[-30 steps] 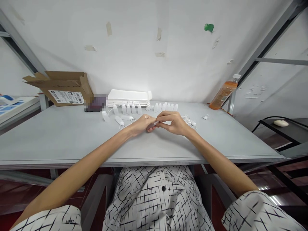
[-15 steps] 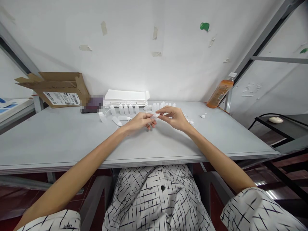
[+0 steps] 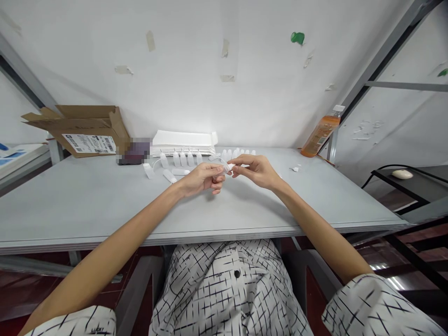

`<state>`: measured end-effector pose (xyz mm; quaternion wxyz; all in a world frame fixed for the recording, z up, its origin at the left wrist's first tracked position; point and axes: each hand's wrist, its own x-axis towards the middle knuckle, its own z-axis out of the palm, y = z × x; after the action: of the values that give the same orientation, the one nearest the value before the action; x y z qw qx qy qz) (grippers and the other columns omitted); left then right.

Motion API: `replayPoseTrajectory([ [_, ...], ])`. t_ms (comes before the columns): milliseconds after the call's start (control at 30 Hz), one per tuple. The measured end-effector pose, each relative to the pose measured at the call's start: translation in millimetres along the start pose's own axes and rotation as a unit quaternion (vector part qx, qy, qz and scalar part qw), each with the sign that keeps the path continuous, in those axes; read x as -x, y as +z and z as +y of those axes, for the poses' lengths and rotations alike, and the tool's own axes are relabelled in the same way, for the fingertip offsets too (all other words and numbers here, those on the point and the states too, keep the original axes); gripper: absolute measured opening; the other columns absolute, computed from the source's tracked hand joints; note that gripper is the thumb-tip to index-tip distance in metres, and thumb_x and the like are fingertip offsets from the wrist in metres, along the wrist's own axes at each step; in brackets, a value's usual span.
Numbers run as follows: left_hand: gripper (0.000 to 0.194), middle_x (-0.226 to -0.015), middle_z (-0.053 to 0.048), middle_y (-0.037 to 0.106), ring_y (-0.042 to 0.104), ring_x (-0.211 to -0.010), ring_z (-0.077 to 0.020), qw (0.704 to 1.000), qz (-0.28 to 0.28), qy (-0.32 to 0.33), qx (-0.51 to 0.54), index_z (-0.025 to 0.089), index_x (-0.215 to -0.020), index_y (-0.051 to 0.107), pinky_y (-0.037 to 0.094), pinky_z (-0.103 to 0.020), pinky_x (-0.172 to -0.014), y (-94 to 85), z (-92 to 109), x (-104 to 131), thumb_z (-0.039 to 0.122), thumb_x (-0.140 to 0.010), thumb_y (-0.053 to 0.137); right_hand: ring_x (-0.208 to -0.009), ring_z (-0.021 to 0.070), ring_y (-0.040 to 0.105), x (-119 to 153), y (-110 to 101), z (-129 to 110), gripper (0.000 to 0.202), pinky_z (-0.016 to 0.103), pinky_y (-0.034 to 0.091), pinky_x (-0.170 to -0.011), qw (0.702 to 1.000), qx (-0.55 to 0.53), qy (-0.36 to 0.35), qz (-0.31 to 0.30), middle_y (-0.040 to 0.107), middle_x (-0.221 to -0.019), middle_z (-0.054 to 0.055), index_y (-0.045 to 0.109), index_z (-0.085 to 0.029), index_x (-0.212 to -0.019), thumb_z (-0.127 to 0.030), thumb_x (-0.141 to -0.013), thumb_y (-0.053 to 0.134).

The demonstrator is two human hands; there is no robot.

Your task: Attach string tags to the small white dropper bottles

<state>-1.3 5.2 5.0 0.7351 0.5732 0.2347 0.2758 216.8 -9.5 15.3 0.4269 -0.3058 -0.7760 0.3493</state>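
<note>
A small translucent squeeze bottle [image 3: 225, 170] lies tilted between my two hands, its tip toward the right. My left hand [image 3: 202, 179] is closed around its body, thumb on top and fingers curled beneath. At the tip end, the thumb and forefinger of my right hand [image 3: 255, 170] pinch a small white cap, mostly covered by the fingers. Left of my hands, several like bottles [image 3: 183, 159] stand upright, while another bottle [image 3: 170, 176] lies on its side. A further row of bottles [image 3: 229, 153] is partly hidden behind my right hand.
Behind the bottles lies a stack of white card [image 3: 184, 139]. An open cardboard box [image 3: 89, 130] and a blurred dark object [image 3: 135, 153] are at the left. A bottle of orange liquid [image 3: 320, 136] leans at the right. Small white pieces [image 3: 295, 169] rest on the grey table [image 3: 315, 200].
My hands have shifted slightly, and the held bottle now points more toward the right. The left fingers are curled further under it. The right fingers stay at its tip.
</note>
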Motion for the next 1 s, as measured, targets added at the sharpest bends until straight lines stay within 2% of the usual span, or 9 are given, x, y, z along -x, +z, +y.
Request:
replayPoseTrajectory([
  [133,0.019,-0.065,0.004,0.036,0.037,-0.049,-0.0068,1.0,0.0,-0.016,0.022,0.014,-0.083,0.057,0.046,-0.026,-0.049,-2.0,-1.2,-1.4,0.03,-0.094,0.054,-0.081,0.0158,0.066,-0.1,2.4,-0.5,0.03,0.034,0.062,-0.076,1.0,0.002,-0.002,-0.008,0.07,-0.09,0.007,0.077,-0.016,-0.103,-0.041,-0.09,0.066],
  [367,0.022,-0.063,0.006,0.031,0.031,-0.047,-0.0062,1.0,-0.002,-0.02,0.003,0.015,-0.089,0.056,0.042,-0.023,-0.044,-2.7,-3.1,-0.4,0.035,-0.096,0.052,-0.079,0.0153,0.065,0.0,6.3,0.1,0.029,0.032,0.062,-0.072,1.0,0.019,-0.018,-0.004,0.068,-0.088,0.006,0.074,-0.016,-0.097,-0.043,-0.092,0.064],
  [533,0.029,-0.066,0.006,0.03,0.033,-0.053,-0.006,0.998,0.005,0.028,-0.053,0.014,-0.087,0.054,0.039,-0.022,-0.05,2.9,-6.6,-2.5,0.041,-0.095,0.057,-0.065,0.0123,0.063,0.3,6.8,5.4,0.029,0.027,0.053,-0.061,0.991,0.128,-0.032,-0.005,0.066,-0.086,0.005,0.065,-0.016,-0.09,-0.04,-0.1,0.051],
  [700,0.034,-0.065,0.006,0.034,0.037,-0.055,-0.0075,0.987,0.016,0.089,-0.134,0.017,-0.083,0.049,0.038,-0.024,-0.053,5.0,-13.0,-7.4,0.048,-0.094,0.056,-0.069,0.0154,0.054,-2.2,10.1,15.1,0.034,0.03,0.043,-0.068,0.955,0.274,-0.11,0.01,0.06,-0.082,0.006,0.051,-0.02,-0.081,-0.038,-0.105,0.034],
  [900,0.032,-0.065,0.004,0.042,0.039,-0.057,-0.0091,0.938,0.065,0.136,-0.312,0.017,-0.082,0.048,0.034,-0.025,-0.056,2.5,-16.7,-7.8,0.045,-0.098,0.047,-0.063,0.0147,0.047,-3.4,13.8,20.5,0.041,0.029,0.034,-0.063,0.958,0.286,-0.025,0.001,0.051,-0.067,0.001,0.04,-0.021,-0.071,-0.043,-0.105,0.029],
  [1000,0.03,-0.064,0.004,0.042,0.041,-0.058,-0.01,0.932,0.057,0.142,-0.328,0.017,-0.085,0.05,0.036,-0.026,-0.059,1.6,-14.0,-8.1,0.043,-0.099,0.043,-0.064,0.0143,0.048,-3.4,11.9,17.8,0.042,0.028,0.035,-0.064,0.969,0.247,-0.004,0.001,0.054,-0.069,0.001,0.044,-0.02,-0.073,-0.045,-0.104,0.03],
])
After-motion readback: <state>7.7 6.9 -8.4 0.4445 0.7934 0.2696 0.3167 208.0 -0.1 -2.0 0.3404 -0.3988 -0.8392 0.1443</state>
